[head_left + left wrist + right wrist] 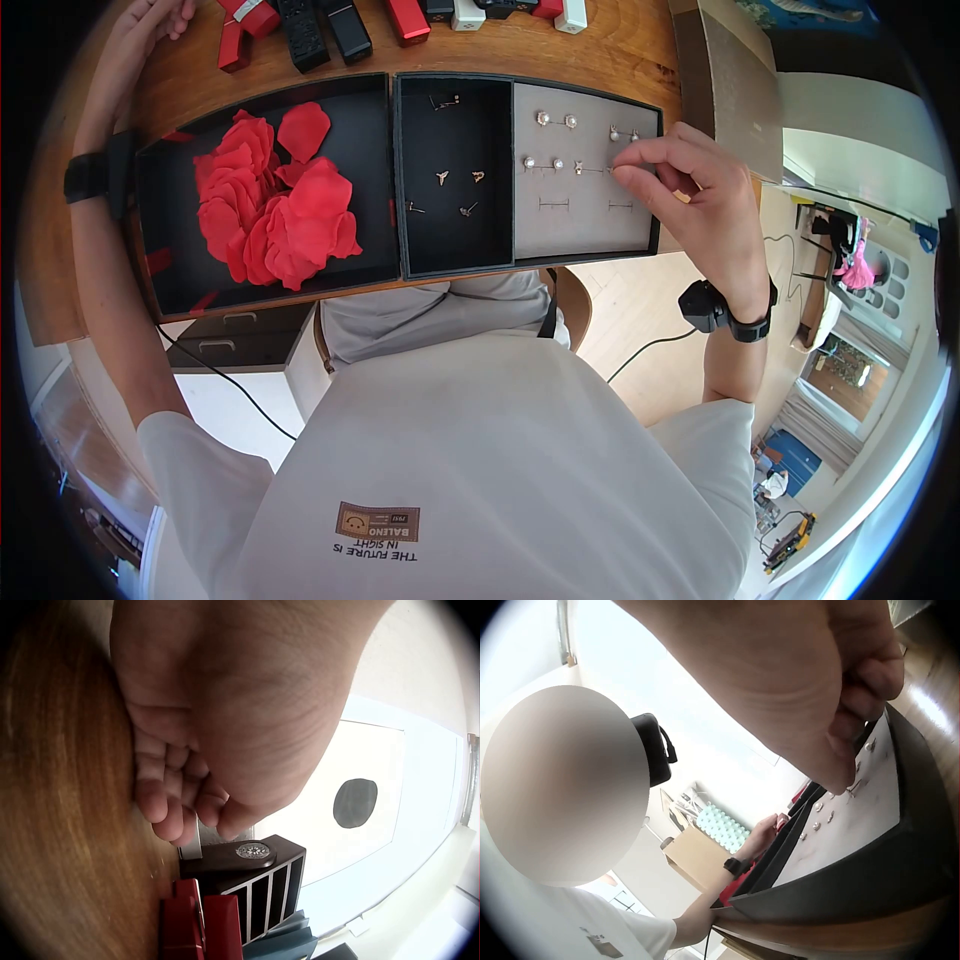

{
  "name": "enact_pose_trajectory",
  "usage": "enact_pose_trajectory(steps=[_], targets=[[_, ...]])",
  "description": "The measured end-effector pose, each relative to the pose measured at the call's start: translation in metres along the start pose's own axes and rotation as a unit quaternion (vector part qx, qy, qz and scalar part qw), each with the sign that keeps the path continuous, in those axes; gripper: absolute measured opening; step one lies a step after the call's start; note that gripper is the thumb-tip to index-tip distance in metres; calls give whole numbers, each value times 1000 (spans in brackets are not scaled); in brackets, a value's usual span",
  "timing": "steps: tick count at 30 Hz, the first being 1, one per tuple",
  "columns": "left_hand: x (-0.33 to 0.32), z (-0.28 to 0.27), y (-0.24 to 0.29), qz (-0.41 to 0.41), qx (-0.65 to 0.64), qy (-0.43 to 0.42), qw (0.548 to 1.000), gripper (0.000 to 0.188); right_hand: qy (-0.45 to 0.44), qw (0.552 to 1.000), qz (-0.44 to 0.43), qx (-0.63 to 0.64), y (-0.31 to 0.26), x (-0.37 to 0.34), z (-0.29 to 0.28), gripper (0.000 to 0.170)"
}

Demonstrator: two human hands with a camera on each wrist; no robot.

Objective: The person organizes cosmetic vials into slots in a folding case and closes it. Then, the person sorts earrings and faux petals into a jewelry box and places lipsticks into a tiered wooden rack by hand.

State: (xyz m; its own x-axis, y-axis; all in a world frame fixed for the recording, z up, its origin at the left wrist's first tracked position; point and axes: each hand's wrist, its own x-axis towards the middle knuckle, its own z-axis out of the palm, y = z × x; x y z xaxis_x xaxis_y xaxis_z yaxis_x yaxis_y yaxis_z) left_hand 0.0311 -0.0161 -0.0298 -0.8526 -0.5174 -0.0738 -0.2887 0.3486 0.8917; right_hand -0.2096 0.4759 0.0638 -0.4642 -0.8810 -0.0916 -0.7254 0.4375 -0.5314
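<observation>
The right hand [705, 195] has thumb and index fingertip together at the right part of the grey pad [585, 225], pinching a small earring mostly hidden by the fingertips. Beside them on the pad lies a small gold earring [578, 168] with a thin post. Pearl earrings [543, 118] sit in pairs around it. In the right wrist view the fingertips meet at the pad [874, 814]. More small gold earrings [442, 178] lie in the black middle compartment [455, 235]. The left hand [225, 712] rests on the wooden table, fingers loosely bent, holding nothing.
Red petals [315, 215] fill much of the black tray [370, 120] at the left. Red, black and white small boxes [407, 20] line the table's far side. A cardboard box [735, 90] stands right of the table. Cables [235, 385] hang below both sides.
</observation>
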Motion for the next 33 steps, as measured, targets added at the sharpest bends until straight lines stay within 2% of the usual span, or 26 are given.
enact_pose_trajectory(steps=[7,11,16,33], targets=[[3,-3,-4,8,4,-6,1000,33,33,997,-31,-58,-4,-3,3,10],[0,-1,-1,2,6,2,1000,34,40,998,-34,-45,-2,-3,7,9],[1,-1,-1,-3,16,6,1000,35,19,999,-28,30,0,-4,7,7],[0,-1,-3,-9,12,7,1000,34,-24,1000,-16,12,1,-1,6,7]])
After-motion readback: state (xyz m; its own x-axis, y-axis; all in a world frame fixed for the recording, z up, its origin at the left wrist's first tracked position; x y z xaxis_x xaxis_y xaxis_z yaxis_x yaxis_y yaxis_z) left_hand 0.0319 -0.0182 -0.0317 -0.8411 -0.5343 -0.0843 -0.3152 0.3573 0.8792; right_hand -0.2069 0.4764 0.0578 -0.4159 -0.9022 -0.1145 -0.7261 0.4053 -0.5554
